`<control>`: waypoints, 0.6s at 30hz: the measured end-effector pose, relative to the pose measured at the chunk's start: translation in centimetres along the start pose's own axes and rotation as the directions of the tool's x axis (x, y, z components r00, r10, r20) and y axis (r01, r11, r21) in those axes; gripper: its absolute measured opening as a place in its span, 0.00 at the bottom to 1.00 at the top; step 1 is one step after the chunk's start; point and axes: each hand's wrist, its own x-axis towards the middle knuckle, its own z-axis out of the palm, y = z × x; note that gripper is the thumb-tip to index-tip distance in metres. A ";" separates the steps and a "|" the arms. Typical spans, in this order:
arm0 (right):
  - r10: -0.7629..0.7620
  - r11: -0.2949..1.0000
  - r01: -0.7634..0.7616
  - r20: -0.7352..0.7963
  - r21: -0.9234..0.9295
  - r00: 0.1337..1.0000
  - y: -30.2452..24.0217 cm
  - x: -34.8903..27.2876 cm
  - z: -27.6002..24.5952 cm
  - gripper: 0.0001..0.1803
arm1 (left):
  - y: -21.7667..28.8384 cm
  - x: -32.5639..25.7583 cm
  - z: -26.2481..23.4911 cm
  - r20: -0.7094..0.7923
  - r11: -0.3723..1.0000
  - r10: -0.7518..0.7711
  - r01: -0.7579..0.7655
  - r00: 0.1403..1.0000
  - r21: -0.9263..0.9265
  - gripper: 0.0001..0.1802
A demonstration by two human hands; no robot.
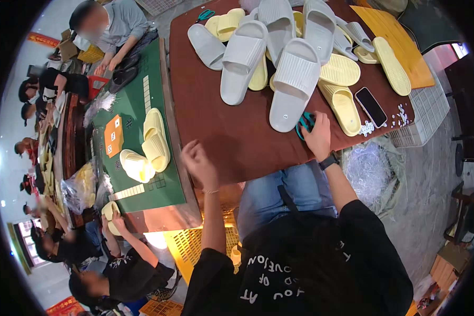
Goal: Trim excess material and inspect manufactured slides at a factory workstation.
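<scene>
My right hand is at the table's near edge, its fingers closed about the teal handles of a pair of scissors. Just beyond lies a grey slide slipper, its toe end close to the scissors. My left hand hovers over the left part of the brown table; its fingers are curled in, a little blurred, with nothing visible in them. Grey slippers and yellow slippers are heaped along the far side of the table.
A phone lies near small white bits at the right. Below that edge stands a bag of clear plastic scraps. A green table with yellow slippers adjoins at left, where other people sit working. A second teal pair of scissors lies far left.
</scene>
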 end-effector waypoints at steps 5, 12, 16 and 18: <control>0.046 0.999 -0.045 0.041 -0.028 0.998 2.2 -2.2 -1.4 0.28 | 5.8 1.2 10.5 0.259 0.778 0.529 -0.584 0.808 0.234 0.19; 0.294 0.421 -0.779 0.743 0.465 0.602 2.4 -11.4 -7.1 0.24 | 7.8 4.8 14.2 0.766 0.381 0.502 -0.898 0.402 0.222 0.05; -0.090 0.191 -0.858 0.879 0.477 0.468 -1.5 -13.6 -10.5 0.32 | 9.5 1.3 10.5 0.619 0.709 0.589 -0.699 0.519 -0.088 0.04; -0.339 0.193 -0.816 0.817 0.545 0.466 -4.3 -12.8 -11.1 0.42 | 10.4 0.6 8.0 0.661 0.850 0.419 -0.525 0.623 -0.044 0.04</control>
